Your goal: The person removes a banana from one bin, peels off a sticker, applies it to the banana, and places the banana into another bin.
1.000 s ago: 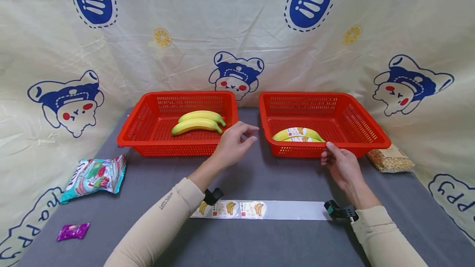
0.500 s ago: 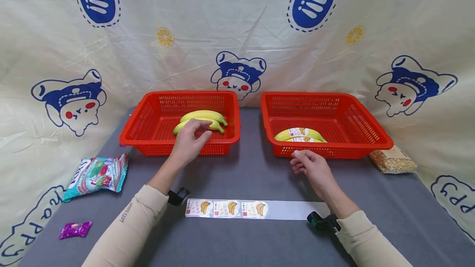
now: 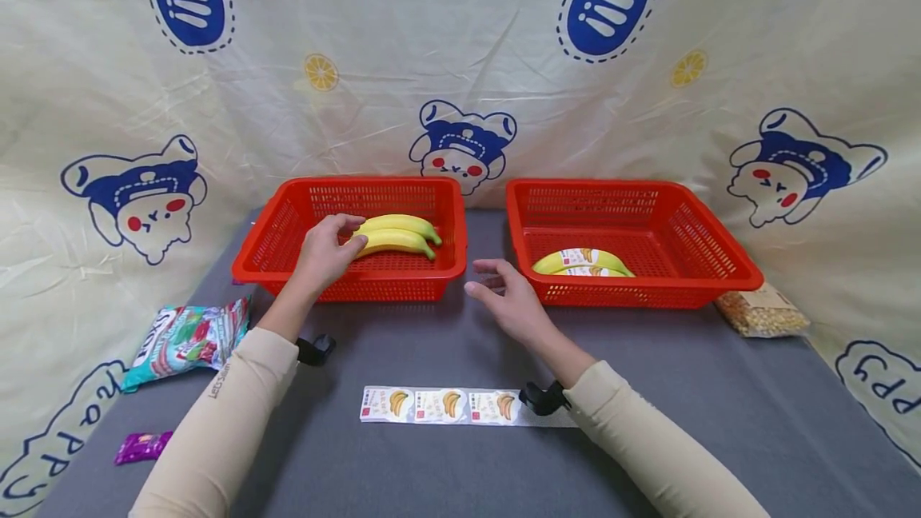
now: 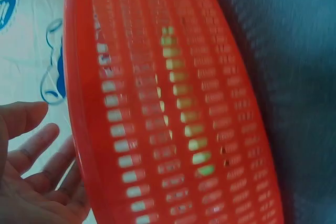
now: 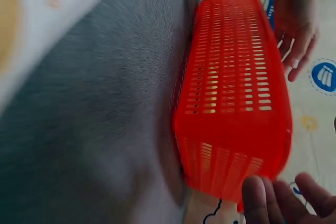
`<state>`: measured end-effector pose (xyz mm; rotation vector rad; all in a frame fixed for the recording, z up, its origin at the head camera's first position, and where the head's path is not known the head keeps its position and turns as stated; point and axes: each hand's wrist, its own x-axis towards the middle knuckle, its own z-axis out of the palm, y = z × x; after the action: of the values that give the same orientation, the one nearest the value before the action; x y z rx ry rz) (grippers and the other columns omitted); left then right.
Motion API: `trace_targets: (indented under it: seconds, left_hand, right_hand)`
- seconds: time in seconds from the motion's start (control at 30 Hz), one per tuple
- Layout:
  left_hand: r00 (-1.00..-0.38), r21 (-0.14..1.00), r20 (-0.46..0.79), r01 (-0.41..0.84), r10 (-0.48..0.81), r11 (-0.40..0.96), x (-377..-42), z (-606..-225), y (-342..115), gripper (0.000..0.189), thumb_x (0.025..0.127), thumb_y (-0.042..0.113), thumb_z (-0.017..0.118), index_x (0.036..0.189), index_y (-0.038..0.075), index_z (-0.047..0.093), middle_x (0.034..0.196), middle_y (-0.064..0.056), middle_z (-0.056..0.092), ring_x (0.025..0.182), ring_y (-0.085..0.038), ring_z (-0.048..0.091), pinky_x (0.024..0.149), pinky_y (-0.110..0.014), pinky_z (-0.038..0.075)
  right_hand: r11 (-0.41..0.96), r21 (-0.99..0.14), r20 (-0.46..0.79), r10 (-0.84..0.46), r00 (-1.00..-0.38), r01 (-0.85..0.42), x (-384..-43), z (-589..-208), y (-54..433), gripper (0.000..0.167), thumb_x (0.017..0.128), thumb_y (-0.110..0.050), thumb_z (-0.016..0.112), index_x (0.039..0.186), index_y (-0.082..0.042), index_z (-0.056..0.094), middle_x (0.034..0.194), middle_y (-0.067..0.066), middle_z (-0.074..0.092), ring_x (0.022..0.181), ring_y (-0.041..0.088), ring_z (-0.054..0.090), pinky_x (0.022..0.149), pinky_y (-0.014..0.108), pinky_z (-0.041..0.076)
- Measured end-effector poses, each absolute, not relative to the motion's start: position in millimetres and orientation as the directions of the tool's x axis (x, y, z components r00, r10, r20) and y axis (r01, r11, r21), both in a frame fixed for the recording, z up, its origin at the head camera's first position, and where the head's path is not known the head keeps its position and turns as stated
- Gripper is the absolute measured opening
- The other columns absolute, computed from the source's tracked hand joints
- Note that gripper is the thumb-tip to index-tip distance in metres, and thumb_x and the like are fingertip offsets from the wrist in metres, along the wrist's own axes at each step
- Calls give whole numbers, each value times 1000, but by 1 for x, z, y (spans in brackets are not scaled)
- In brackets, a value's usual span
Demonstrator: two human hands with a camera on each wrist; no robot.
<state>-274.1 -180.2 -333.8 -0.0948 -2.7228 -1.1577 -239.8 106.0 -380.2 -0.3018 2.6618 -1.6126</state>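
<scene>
Two plain bananas [image 3: 396, 241] lie side by side in the left red basket [image 3: 381, 289]. My left hand [image 3: 322, 256] hovers over that basket's front rim, its fingertips at the bananas' left end; whether they touch cannot be told. In the left wrist view, the hand [image 4: 42, 177] has loosely bent, spread fingers holding nothing, and the basket's slotted wall hides most of the fruit. My right hand [image 3: 512, 302] is in the air between the two baskets, fingers apart and holding nothing. Two bananas [image 3: 583, 260] with white labels lie in the right red basket [image 3: 640, 292].
A strip of banana stickers [image 3: 449, 406] lies on the grey tablecloth [image 3: 432, 470], its right part behind the right wrist. At the left are a turquoise snack bag [image 3: 189, 340] and a purple packet [image 3: 141, 448]. A bag of yellow kernels [image 3: 763, 312] stands behind the right basket's corner.
My left hand has moved left, from between the baskets to over the left basket. My right hand has left the right basket's front rim and moved left. The bananas lie as before.
</scene>
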Motion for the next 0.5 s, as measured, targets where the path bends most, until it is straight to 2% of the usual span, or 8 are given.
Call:
trace_targets:
  seconds: [0.23,0.37,0.5]
  left_hand:
    - [-997,684,74,42,-11,728,-292,-328,-194,47,93,23,58,136,10,47,137,-16,48,124,-32,45,100,-46,43]
    - [-1000,665,22,9,-8,747,-302,-327,-196,52,92,24,58,140,9,42,140,-18,45,127,-35,43,102,-47,41]
    - [-1000,631,-25,-13,4,776,-312,-329,-197,55,92,24,57,141,7,39,145,-18,41,130,-35,40,104,-49,38]
  right_hand:
    - [528,-823,138,-175,-975,-211,-267,-375,76,75,83,-40,68,145,-16,33,151,5,32,133,27,39,99,43,46]
    - [573,-796,118,-172,-978,-197,-277,-375,67,78,82,-43,67,147,-18,32,155,1,24,140,25,28,105,46,40]
    - [599,-773,125,-179,-976,-209,-283,-380,64,77,84,-44,66,147,-17,32,156,0,24,142,24,26,110,48,33]
